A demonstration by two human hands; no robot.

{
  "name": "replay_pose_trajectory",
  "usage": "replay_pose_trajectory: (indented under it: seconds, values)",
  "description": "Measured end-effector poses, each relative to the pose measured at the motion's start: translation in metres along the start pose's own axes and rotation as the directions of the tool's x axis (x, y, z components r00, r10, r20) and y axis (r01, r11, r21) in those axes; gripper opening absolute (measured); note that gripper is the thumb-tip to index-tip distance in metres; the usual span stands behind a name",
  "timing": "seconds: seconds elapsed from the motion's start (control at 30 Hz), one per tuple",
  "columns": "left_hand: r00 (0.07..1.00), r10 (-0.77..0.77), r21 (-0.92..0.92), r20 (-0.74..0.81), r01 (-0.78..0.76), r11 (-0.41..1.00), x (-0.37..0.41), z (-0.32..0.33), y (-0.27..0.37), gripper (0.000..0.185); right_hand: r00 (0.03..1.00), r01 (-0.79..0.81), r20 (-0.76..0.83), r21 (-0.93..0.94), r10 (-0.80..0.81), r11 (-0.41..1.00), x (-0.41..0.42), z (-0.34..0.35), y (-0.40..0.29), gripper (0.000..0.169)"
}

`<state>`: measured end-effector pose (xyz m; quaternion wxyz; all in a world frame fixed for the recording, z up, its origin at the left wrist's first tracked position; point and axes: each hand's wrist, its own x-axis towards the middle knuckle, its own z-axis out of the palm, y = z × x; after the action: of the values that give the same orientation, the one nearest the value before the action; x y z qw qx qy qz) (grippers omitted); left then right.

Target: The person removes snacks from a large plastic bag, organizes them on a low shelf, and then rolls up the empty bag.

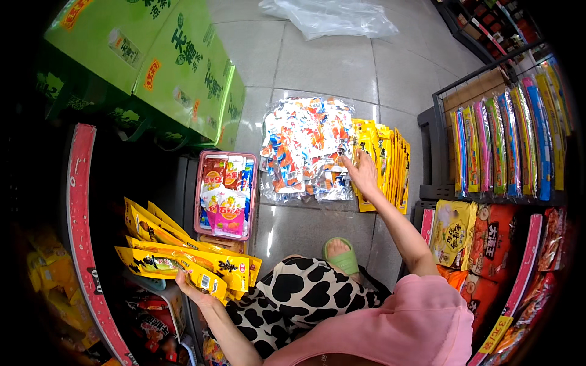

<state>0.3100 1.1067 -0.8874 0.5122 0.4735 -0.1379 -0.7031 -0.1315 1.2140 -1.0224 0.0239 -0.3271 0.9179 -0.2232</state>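
Observation:
In my left hand [197, 295] is a fanned stack of yellow snack packets [183, 256], gripped by its lower edge beside a shelf. A barcode shows on the nearest packet. My right hand [365, 177] has its fingers apart over the line where two piles on the floor meet. One is a clear plastic bag of small white, orange and blue packets [302, 146]. The other is a row of overlapping yellow packets [393, 164]. Whether the fingertips touch either pile, I cannot tell.
A pink plastic basket [198, 201] of small snack packets stands at the left. Green drink cartons [178, 87] are stacked behind it. Shelves of bagged snacks [494, 238] and a rack of long packets [499, 142] line the right. Crumpled clear plastic [329, 18] lies on the tiles.

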Motion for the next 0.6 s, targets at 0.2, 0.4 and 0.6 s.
replay_pose_trajectory:
  seconds: [0.2, 0.4, 0.6]
  values:
    - [0.999, -0.012, 0.033, -0.051, 0.014, 0.999, 0.002, 0.004, -0.007, 0.051, 0.831, -0.497, 0.403, 0.231, 0.383, 0.836, 0.018, 0.059, -0.001, 0.069]
    - [0.998, -0.018, -0.011, -0.063, 0.018, 1.0, 0.001, -0.006, -0.006, 0.054, 0.689, -0.703, 0.673, 0.71, 0.271, 0.024, 0.022, 0.073, -0.026, 0.042]
    - [0.992, 0.066, -0.028, -0.106, -0.07, 0.997, -0.006, -0.006, 0.002, 0.045, 0.484, -0.851, 0.874, 0.481, 0.042, -0.21, 0.045, 0.038, -0.032, 0.031]
